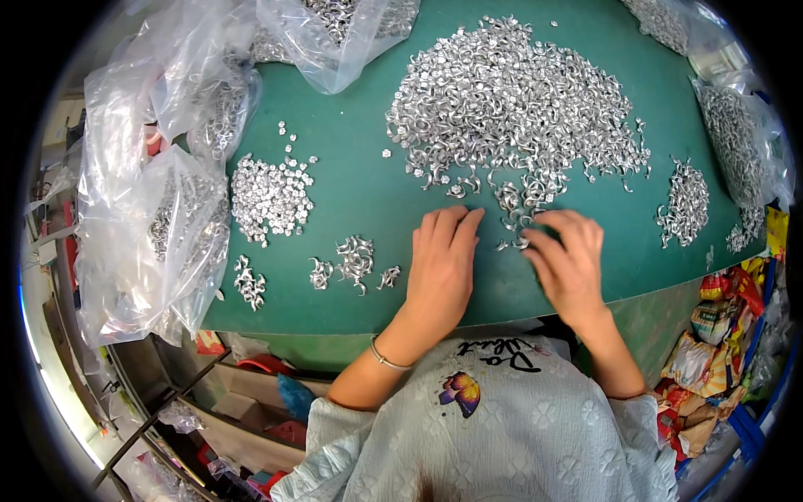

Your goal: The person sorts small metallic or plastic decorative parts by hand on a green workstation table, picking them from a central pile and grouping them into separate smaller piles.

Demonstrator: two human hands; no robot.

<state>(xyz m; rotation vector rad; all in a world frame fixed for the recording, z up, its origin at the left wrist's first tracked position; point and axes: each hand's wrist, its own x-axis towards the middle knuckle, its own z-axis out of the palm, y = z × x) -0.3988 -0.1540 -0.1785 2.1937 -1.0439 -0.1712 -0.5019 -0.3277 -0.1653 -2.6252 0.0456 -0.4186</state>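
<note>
Pale quilted cloth with a butterfly patch [461, 391] covers the person's front at the lower edge, and both bare forearms reach up from it onto the green bench [351, 180]. Largest on the bench is the big heap of small silver metal pieces [510, 105], spread across the far middle. Clear plastic bags [159, 226] holding more such pieces slump along the left side, with others at the top and right edges. A flat patch of pieces [270, 197] lies to the left, a smaller pile [686, 203] to the right, and little clusters [355, 259] sit near the front edge. The left hand [442, 261] lies palm down, fingers straight and together, gripping nothing visible. The right hand [566, 261] is curled loosely, fingertips at a few loose pieces [514, 219] trailing from the heap; whether it pinches one I cannot tell. A thin bracelet [385, 358] circles the left wrist.
</note>
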